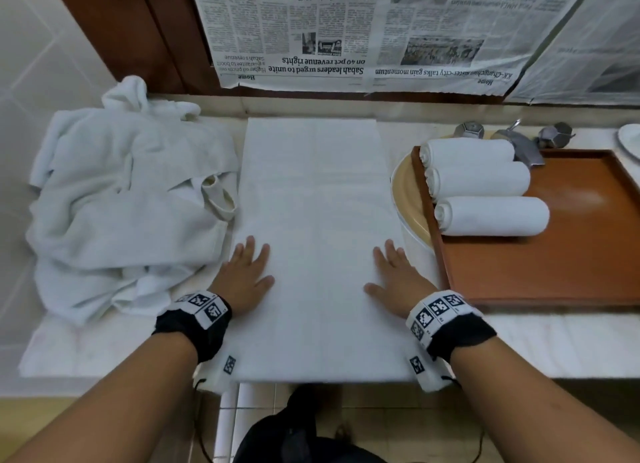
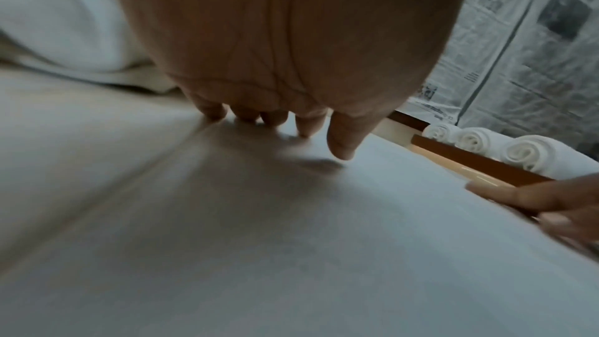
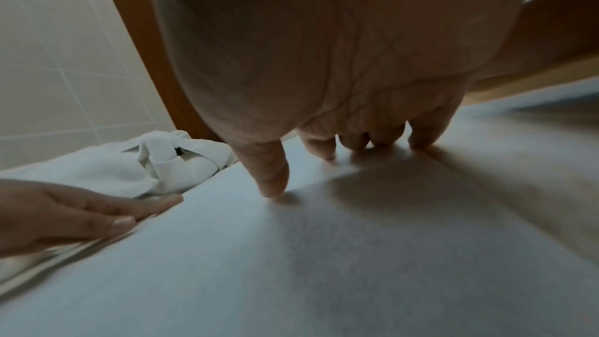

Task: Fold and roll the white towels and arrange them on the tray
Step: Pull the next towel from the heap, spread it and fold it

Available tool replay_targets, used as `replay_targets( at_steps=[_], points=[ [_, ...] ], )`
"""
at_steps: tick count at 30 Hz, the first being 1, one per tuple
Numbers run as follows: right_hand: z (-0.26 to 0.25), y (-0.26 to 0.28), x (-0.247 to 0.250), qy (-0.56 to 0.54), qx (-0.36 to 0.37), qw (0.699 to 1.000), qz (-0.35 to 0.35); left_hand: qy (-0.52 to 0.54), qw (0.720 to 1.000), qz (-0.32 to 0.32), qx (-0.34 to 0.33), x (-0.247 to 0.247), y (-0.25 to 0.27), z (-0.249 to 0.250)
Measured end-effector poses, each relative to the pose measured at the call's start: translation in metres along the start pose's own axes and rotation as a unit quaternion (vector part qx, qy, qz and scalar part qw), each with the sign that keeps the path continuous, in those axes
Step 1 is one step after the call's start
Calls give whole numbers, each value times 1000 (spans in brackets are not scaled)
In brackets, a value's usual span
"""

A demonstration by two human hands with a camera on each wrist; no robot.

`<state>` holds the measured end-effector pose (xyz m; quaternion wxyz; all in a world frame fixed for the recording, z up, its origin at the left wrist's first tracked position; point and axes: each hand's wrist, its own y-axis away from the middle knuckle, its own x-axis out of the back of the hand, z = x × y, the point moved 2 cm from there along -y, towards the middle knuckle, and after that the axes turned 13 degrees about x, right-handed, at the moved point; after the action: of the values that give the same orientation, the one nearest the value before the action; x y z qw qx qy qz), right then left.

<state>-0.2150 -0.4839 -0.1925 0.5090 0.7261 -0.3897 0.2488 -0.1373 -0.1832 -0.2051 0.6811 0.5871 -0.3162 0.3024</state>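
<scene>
A white towel (image 1: 318, 220) lies flat and folded lengthwise on the counter, running away from me. My left hand (image 1: 247, 275) presses flat on its left side near the front, fingers straight. My right hand (image 1: 393, 277) presses flat on its right side the same way. In the left wrist view the left hand (image 2: 291, 122) touches the towel (image 2: 291, 253) with its fingertips; the right wrist view shows the right hand (image 3: 340, 147) doing likewise on the towel (image 3: 324, 265). Three rolled white towels (image 1: 485, 185) lie side by side on the brown tray (image 1: 571, 255).
A heap of unfolded white towels (image 1: 128, 199) lies left of the flat towel. A cream plate (image 1: 405, 192) sits partly under the tray's left edge. Metal tap fittings (image 1: 519, 140) stand behind the tray. Newspaper (image 1: 381, 30) covers the wall behind.
</scene>
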Motion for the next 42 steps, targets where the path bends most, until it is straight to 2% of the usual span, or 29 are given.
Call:
replay_targets(
  at_steps=[4,10,13,16,19,22,26,29,32,36,38,42],
  points=[
    [-3,36,-20,36,17,999,-18,-6,1000,4,5,-14,31,-9],
    [-19,87,-52,73,15,997,13,13,1000,24,16,-40,67,-5],
    [-24,101,-49,95,-8,995,21,3,998,47,29,-44,84,-3],
    [-32,105,-30,104,-22,992,73,-21,995,76,59,-32,95,6],
    [-35,93,-12,65,-22,990,125,-16,995,89,43,-18,90,20],
    [-32,65,3,0,-58,991,124,0,997,73,4,-8,70,32],
    [-24,27,20,-53,-128,984,111,-16,999,45,4,8,35,38],
    [-22,4,31,-62,-163,975,138,-61,997,48,8,17,9,37],
    [-23,-17,41,-127,-183,955,196,-95,992,79,3,29,-8,41],
    [-13,-40,51,-256,-216,918,215,-51,993,108,-20,40,-23,46],
    [-8,-45,54,-310,-209,897,235,-19,991,126,-36,42,-29,44],
    [2,-37,52,-341,-185,883,265,28,990,119,-69,36,-29,43]
  ],
)
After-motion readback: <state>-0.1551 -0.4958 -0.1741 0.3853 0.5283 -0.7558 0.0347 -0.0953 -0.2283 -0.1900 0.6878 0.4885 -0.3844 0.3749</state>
